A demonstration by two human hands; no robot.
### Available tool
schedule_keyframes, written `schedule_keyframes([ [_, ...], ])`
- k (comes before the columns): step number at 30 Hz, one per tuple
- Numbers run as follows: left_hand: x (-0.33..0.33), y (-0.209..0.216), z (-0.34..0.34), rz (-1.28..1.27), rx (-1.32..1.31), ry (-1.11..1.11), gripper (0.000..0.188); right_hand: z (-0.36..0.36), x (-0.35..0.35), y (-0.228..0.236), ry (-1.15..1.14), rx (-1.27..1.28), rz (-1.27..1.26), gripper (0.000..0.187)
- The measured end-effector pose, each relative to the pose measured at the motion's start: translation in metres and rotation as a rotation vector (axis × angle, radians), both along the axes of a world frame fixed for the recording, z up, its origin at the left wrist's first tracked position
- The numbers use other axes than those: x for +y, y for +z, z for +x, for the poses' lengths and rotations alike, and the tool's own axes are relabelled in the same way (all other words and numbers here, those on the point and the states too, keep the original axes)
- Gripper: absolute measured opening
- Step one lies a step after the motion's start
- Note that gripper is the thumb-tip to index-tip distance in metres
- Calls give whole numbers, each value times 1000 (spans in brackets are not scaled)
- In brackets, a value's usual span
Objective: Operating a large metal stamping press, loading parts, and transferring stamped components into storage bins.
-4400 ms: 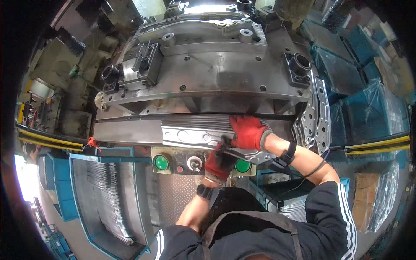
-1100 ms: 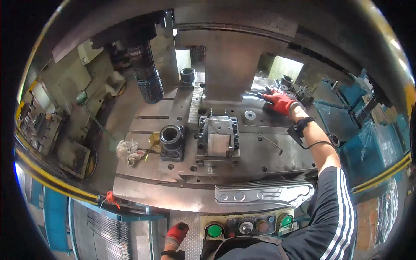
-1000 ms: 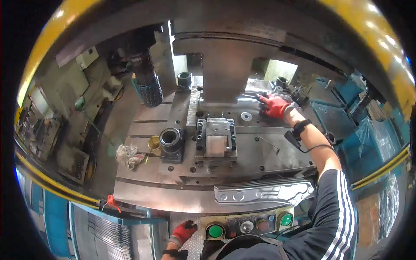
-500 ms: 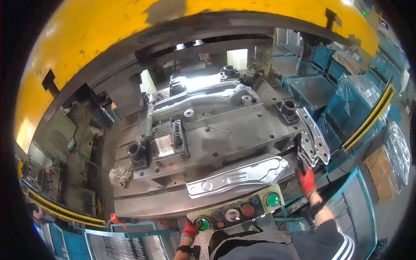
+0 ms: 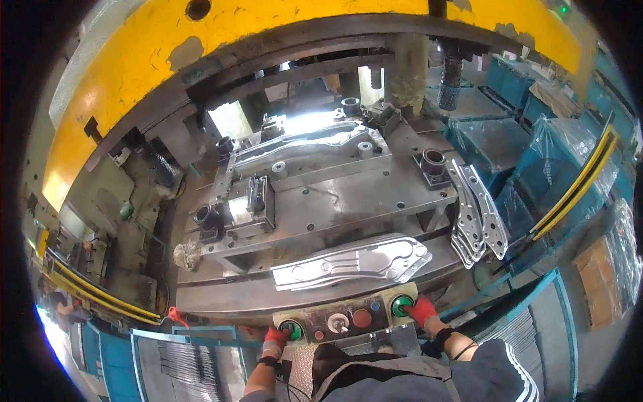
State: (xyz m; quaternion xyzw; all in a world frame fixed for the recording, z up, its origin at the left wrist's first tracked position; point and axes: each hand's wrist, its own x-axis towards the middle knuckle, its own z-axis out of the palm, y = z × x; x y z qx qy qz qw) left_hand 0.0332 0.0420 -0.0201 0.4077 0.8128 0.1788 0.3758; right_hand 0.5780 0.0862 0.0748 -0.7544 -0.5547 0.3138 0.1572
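My left hand, in a red glove, is curled at the left end of the control panel, its digits on a green push button. At the panel's other end, my right hand, gloved in red too, is closed against a second green push button. Some fingers of both hands are hidden. Just beyond the panel, a small pile of silver stamped metal parts lies on the press bed. Another long stamped part rests in the die at the back.
Perforated metal parts lean at the bed's right side. The yellow press frame spans overhead. Guide bushings stand on the die plate. Yellow-black bars flank the press. Blue bins stand nearby, and a rag lies at left.
My right hand has moved left and down from beside the leaning perforated parts to the right green button. My left hand stays at the left button. The whole view has shifted a little.
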Motion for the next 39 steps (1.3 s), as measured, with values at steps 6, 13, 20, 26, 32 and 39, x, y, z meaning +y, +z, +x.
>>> schedule_keyframes([
  [6,-9,61,29,35,6,-12,55,2,6,-16,30,-8,-86,65],
  [13,-11,18,-5,45,-2,-64,57,-2,7,-10,76,71,-13,63],
  [20,9,64,30,-130,72,-103,57,11,9,-20,6,103,-27,59],
  [26,-6,49,20,-25,174,-199,39,22,9,14,301,-52,-125,68],
  [32,2,49,23,170,119,-214,45,-19,19,182,608,-174,395,62],
  [39,14,99,12,36,22,-421,73,-146,115,200,963,-713,477,87],
])
